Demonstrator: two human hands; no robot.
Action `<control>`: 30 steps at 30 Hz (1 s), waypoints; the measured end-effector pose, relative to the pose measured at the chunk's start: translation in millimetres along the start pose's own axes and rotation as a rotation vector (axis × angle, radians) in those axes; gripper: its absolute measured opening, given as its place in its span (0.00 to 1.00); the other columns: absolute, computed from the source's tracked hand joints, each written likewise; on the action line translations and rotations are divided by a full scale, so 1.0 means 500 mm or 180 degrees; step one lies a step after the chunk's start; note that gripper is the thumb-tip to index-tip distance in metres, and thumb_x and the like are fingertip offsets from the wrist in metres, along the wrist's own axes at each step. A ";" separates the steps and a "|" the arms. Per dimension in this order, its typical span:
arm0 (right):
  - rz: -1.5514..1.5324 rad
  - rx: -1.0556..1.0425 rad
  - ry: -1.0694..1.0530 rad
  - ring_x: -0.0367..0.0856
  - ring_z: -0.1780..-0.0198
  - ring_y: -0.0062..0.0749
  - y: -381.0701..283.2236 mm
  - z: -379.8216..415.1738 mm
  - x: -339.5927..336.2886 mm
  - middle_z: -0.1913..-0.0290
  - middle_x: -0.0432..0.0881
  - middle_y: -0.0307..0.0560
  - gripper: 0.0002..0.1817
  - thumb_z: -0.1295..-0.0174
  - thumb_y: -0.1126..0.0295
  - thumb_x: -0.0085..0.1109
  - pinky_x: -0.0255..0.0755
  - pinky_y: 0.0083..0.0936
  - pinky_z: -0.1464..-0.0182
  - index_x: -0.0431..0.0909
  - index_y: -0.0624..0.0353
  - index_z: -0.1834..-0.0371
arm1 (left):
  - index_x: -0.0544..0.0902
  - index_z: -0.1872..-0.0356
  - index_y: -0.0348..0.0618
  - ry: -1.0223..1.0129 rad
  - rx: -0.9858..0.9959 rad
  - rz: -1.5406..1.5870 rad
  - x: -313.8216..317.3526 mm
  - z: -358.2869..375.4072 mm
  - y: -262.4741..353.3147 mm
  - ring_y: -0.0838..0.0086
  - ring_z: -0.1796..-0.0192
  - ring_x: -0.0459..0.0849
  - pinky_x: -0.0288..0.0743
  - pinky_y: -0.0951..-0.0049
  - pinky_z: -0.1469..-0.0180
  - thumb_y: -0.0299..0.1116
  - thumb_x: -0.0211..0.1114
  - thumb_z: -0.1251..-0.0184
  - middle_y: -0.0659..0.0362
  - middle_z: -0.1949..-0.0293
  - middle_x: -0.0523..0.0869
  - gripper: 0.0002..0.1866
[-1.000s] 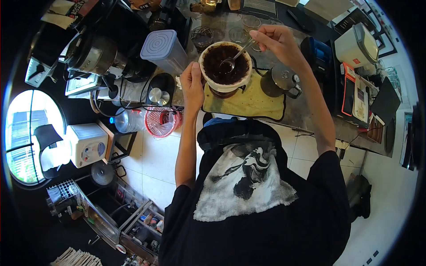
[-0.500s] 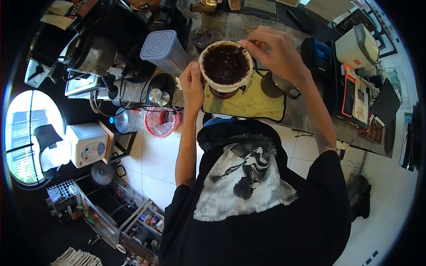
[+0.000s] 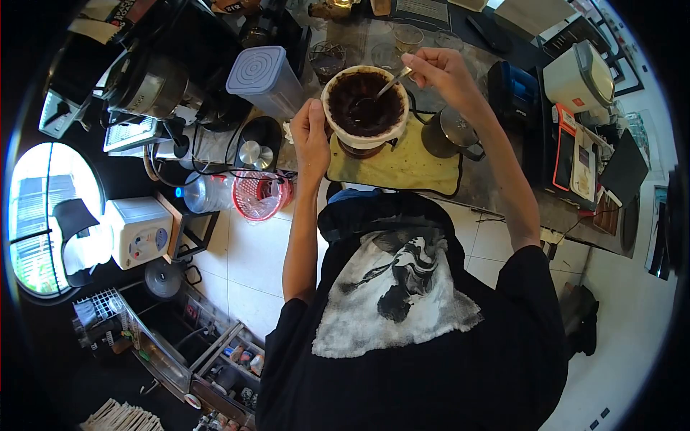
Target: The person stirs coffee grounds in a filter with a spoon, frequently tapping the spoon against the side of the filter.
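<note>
A white coffee dripper (image 3: 370, 139) with dark wet coffee grounds (image 3: 346, 115) coating its inside stands over a reddish-brown base (image 3: 359, 153). My left hand (image 3: 311, 136) is closed against its left side, thumb up near the rim; the other fingers are mostly hidden. Between the thumb and fingers of my right hand (image 3: 444, 73) is the handle of a metal spoon (image 3: 393, 81). The spoon slants down leftward, its bowl inside the dripper among the grounds. A dark steel pitcher (image 3: 440, 136) rests on the yellow cloth (image 3: 417, 169) right of the dripper.
A lidded clear plastic container (image 3: 266, 79) stands behind my left hand. Glasses (image 3: 407, 37) sit beyond the dripper. Coffee machines (image 3: 147, 90) fill the left side, and a blue-black device (image 3: 513, 90) is to the right. A red basket (image 3: 260, 197) stands below the counter.
My right hand has risen slightly and shifted right, and the spoon now shows clearly, angled into the grounds. My left hand stays on the dripper.
</note>
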State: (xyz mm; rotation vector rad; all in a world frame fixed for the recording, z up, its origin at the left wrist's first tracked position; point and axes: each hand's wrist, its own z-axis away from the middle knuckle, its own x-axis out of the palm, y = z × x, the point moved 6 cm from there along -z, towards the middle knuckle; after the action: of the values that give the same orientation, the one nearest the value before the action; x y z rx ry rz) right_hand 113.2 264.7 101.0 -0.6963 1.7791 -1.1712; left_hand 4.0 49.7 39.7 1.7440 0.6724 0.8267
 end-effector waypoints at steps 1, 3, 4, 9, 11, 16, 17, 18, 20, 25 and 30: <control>-0.0077 -0.0103 -0.0018 0.63 0.77 0.09 -0.007 0.000 -0.004 0.81 0.72 0.29 0.19 0.28 0.60 0.60 0.54 0.16 0.73 0.77 0.57 0.77 | 0.72 0.72 0.43 0.0001 0.0010 -0.0011 0.000 0.000 0.000 0.91 0.74 0.59 0.52 0.83 0.73 0.43 0.50 0.16 0.74 0.76 0.65 0.21; -0.0043 -0.0285 -0.0123 0.63 0.77 0.08 -0.043 0.004 -0.011 0.81 0.72 0.29 0.19 0.27 0.60 0.59 0.54 0.16 0.73 0.78 0.57 0.77 | 0.72 0.72 0.43 0.0006 0.0018 -0.0026 -0.001 0.001 0.001 0.91 0.74 0.59 0.52 0.83 0.73 0.43 0.50 0.16 0.74 0.77 0.65 0.21; -0.0006 -0.0468 -0.0225 0.63 0.77 0.08 -0.067 0.010 -0.012 0.81 0.72 0.29 0.19 0.27 0.61 0.59 0.53 0.16 0.73 0.78 0.57 0.78 | 0.72 0.72 0.43 0.0005 0.0010 -0.0050 -0.001 0.001 0.003 0.91 0.74 0.59 0.52 0.83 0.73 0.43 0.50 0.17 0.73 0.77 0.65 0.21; 0.0827 -0.0861 -0.0177 0.65 0.77 0.15 -0.137 0.046 -0.001 0.80 0.73 0.34 0.16 0.30 0.64 0.62 0.59 0.20 0.73 0.79 0.62 0.74 | 0.72 0.72 0.42 0.0019 -0.0054 -0.0030 -0.004 0.002 -0.001 0.90 0.73 0.59 0.52 0.83 0.73 0.43 0.50 0.17 0.73 0.76 0.66 0.21; 0.1173 -0.1082 -0.0145 0.66 0.77 0.18 -0.145 0.053 0.011 0.79 0.74 0.37 0.15 0.31 0.65 0.64 0.62 0.21 0.72 0.80 0.64 0.72 | 0.72 0.72 0.42 0.0026 0.0025 -0.0106 -0.001 0.003 0.006 0.90 0.73 0.59 0.52 0.83 0.73 0.43 0.50 0.16 0.73 0.76 0.66 0.21; 0.1600 -0.1580 0.0094 0.76 0.74 0.39 -0.146 0.052 0.032 0.73 0.79 0.49 0.15 0.35 0.62 0.66 0.70 0.35 0.68 0.82 0.66 0.69 | 0.73 0.71 0.41 0.0017 0.0026 -0.0080 -0.003 0.003 -0.001 0.90 0.73 0.61 0.54 0.83 0.72 0.43 0.50 0.16 0.73 0.76 0.67 0.21; 0.1595 -0.1588 0.0089 0.76 0.74 0.39 -0.145 0.050 0.032 0.73 0.79 0.49 0.15 0.35 0.62 0.66 0.70 0.35 0.68 0.82 0.66 0.69 | 0.73 0.71 0.41 0.0013 0.0021 -0.0101 -0.004 0.003 -0.001 0.90 0.72 0.61 0.55 0.83 0.72 0.43 0.50 0.16 0.73 0.75 0.68 0.21; 0.1622 -0.1602 0.0203 0.74 0.74 0.33 -0.144 0.049 0.026 0.74 0.78 0.46 0.14 0.35 0.63 0.67 0.68 0.30 0.69 0.83 0.65 0.68 | 0.73 0.71 0.41 0.0021 0.0024 -0.0103 -0.005 0.003 0.000 0.90 0.72 0.61 0.55 0.83 0.72 0.43 0.50 0.16 0.73 0.75 0.68 0.21; 0.1653 -0.1611 0.0318 0.72 0.75 0.26 -0.150 0.048 0.018 0.74 0.78 0.43 0.12 0.35 0.65 0.68 0.67 0.26 0.71 0.84 0.65 0.67 | 0.74 0.71 0.41 -0.0006 0.0018 -0.0071 -0.003 0.005 0.003 0.90 0.72 0.61 0.56 0.84 0.72 0.42 0.50 0.16 0.72 0.75 0.69 0.20; 0.1641 -0.1193 0.0310 0.71 0.79 0.29 -0.142 0.036 0.008 0.79 0.77 0.44 0.15 0.34 0.62 0.66 0.66 0.29 0.73 0.82 0.65 0.69 | 0.74 0.70 0.41 0.0005 0.0021 -0.0046 0.005 0.006 0.012 0.90 0.72 0.62 0.57 0.84 0.71 0.42 0.50 0.16 0.73 0.75 0.68 0.20; 0.0469 -0.0217 -0.0006 0.67 0.80 0.16 0.004 0.004 0.020 0.83 0.73 0.35 0.17 0.31 0.60 0.64 0.60 0.21 0.75 0.82 0.64 0.72 | 0.75 0.69 0.40 -0.0029 -0.0003 -0.0045 -0.003 0.006 -0.004 0.90 0.71 0.62 0.58 0.84 0.71 0.42 0.50 0.16 0.73 0.75 0.68 0.20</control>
State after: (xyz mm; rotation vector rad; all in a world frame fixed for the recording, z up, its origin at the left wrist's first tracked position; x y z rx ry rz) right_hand 110.1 256.7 95.1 -0.5945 1.8431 -1.0151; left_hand 5.5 47.4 36.8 1.7393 0.6774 0.8089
